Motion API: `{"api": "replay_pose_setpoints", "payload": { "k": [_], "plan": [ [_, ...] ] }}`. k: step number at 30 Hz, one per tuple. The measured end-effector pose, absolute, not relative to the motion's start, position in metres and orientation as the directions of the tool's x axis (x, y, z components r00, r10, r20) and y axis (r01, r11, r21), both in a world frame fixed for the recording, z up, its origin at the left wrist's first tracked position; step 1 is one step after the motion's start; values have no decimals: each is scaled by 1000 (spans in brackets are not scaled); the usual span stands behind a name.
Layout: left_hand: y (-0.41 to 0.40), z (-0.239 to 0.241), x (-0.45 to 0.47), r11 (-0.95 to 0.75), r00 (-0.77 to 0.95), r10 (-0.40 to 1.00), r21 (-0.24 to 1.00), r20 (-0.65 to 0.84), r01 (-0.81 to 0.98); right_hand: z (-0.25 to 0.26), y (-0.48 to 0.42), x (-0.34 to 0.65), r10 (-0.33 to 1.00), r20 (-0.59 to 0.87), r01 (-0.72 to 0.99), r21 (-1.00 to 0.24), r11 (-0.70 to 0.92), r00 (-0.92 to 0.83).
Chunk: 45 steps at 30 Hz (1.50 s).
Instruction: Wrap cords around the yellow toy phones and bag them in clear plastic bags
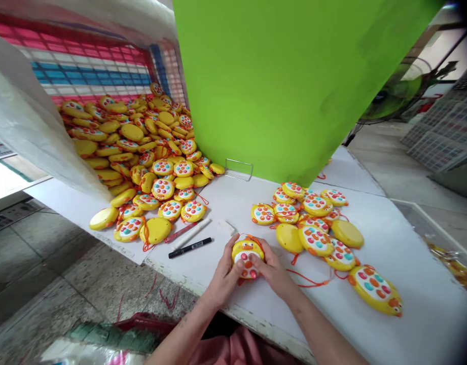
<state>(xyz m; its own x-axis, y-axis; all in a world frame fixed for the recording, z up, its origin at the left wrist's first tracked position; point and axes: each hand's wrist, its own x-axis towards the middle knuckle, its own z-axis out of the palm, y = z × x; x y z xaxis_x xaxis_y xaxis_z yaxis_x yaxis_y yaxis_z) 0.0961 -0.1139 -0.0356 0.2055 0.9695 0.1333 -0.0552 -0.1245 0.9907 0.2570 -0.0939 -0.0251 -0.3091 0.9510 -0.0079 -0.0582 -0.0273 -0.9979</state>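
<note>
Between both hands I hold a yellow duck-shaped button toy point(248, 247), face up, just above the near edge of the white table point(225, 200). My left hand point(227, 266) grips its left side, with the thumb on the coloured buttons. My right hand point(272, 266) is wrapped round the right side, its thumb also on the buttons. An orange cord shows at the top of the toy. To the left lie a black marker point(189, 248), a white pen point(191, 234) and a red pen point(180, 233).
A large heap of the same toys point(142, 137) spills from a checked bag point(88, 71) at left. More toys point(316, 239) lie in a loose group at right, with orange cords. A green panel point(279, 86) stands at the back, beside a wire stand point(239, 170).
</note>
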Motion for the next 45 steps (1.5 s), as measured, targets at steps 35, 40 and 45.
{"api": "replay_pose_setpoints", "payload": {
  "k": [35,40,45],
  "plan": [
    [-113,-42,92,-152,252,954,986,166,-74,-38,-101,248,818,381,599,-558,575,-430],
    [-112,-42,96,-136,114,981,972,160,-194,10,-115,261,843,458,546,-646,533,-281],
    [-108,-48,98,-174,-156,977,967,146,-184,-1,-132,274,816,441,701,-442,560,-373]
  ]
}}
